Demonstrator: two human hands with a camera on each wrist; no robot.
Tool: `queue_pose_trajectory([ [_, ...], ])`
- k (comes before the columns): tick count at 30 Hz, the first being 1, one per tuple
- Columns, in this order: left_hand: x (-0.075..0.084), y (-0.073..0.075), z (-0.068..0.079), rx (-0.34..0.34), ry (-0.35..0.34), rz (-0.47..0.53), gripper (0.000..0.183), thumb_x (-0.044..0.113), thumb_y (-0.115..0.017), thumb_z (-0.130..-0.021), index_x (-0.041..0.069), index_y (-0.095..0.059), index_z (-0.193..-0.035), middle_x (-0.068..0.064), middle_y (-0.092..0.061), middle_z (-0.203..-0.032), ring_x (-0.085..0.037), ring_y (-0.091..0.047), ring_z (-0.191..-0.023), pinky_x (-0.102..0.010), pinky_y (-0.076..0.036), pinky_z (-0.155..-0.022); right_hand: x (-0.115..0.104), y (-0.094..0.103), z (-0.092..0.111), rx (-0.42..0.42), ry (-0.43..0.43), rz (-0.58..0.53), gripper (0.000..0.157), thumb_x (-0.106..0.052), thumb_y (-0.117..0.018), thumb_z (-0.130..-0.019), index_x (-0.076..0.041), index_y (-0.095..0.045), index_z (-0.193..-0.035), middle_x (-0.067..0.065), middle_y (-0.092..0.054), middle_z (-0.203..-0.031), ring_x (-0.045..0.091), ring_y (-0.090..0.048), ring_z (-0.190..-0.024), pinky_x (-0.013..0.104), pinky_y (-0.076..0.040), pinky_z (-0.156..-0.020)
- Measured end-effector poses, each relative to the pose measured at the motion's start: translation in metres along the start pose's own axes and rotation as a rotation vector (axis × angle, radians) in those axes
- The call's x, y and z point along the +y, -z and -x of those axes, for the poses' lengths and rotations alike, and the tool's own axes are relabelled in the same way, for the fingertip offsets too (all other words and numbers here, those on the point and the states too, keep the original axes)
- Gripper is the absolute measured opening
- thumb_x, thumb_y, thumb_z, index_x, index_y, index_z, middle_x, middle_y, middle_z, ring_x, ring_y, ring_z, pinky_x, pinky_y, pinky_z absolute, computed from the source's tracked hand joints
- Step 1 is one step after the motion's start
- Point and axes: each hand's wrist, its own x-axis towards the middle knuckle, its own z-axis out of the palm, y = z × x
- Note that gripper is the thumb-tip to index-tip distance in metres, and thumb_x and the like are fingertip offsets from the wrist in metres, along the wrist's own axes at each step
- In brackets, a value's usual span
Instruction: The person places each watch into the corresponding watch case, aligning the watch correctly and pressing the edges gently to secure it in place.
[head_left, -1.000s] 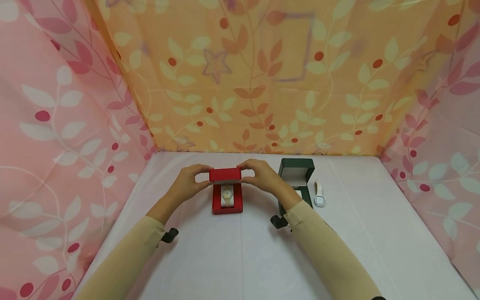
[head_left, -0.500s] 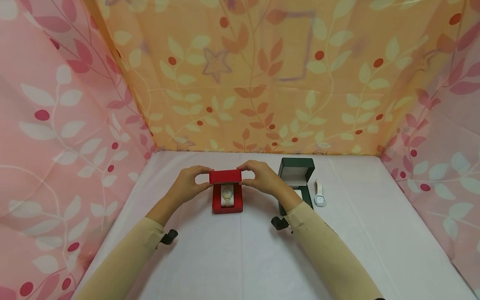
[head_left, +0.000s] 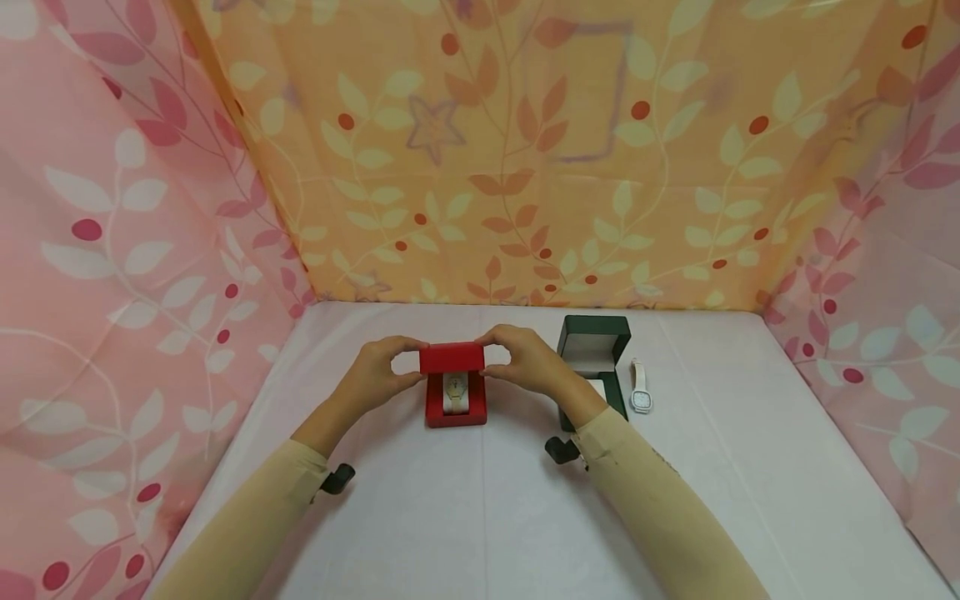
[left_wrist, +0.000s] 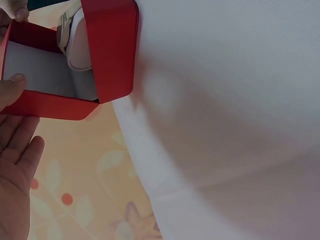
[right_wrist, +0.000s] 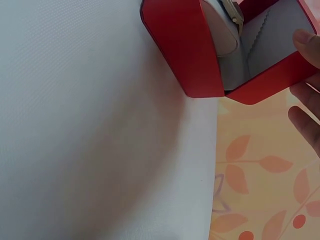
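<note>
A red watch box (head_left: 456,421) stands on the table with its hinged lid (head_left: 452,358) partly raised. Inside, a light-coloured watch (head_left: 455,388) is wrapped around a white cushion, and the lid covers its upper end in the head view. My left hand (head_left: 378,372) pinches the lid's left side between thumb and fingers. On the opposite side, my right hand (head_left: 528,358) grips the lid the same way. Both wrist views show the lid's pale lining (left_wrist: 37,70), with a thumb on each rim and the watch cushion (right_wrist: 220,30) beneath.
Right of my hand, a dark green watch box (head_left: 596,335) stands with its lid up, partly hidden by my right forearm. Beside it lies a white-strapped watch (head_left: 641,392) on the white table (head_left: 480,517). Patterned cloth (head_left: 480,167) walls the back and sides.
Both hands have lowered the red box's lid slightly toward me, and it hides more of the watch. The green box and the loose watch have stayed put.
</note>
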Motion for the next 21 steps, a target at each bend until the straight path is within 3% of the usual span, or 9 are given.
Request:
queue_pose_trajectory([
  [12,-0.0031,-0.0033,0.006,-0.002,-0.087,-0.027,0.05,0.008,-0.089,-0.079,0.011,-0.068,-0.124,-0.005,-0.073,-0.122,-0.026,-0.067,-0.119,-0.047,-0.053,-0.102,0.0023,-0.0054,0.0043,-0.005,0.076,0.084,0.047,-0.017,-0.089,-0.081,-0.011,-0.066,-0.121,0.0,-0.071,-0.119,0.014,-0.067,-0.112,0.033,-0.054,-0.1],
  [21,-0.0041,-0.0059,0.01,0.003,-0.103,-0.015,0.052,0.009,-0.09,-0.078,0.013,-0.067,-0.125,-0.004,-0.072,-0.124,-0.024,-0.066,-0.12,-0.047,-0.053,-0.102,0.0011,-0.0089,0.0092,0.025,0.102,0.036,0.048,-0.014,-0.09,-0.079,-0.01,-0.066,-0.12,-0.001,-0.07,-0.119,0.014,-0.066,-0.113,0.033,-0.054,-0.099],
])
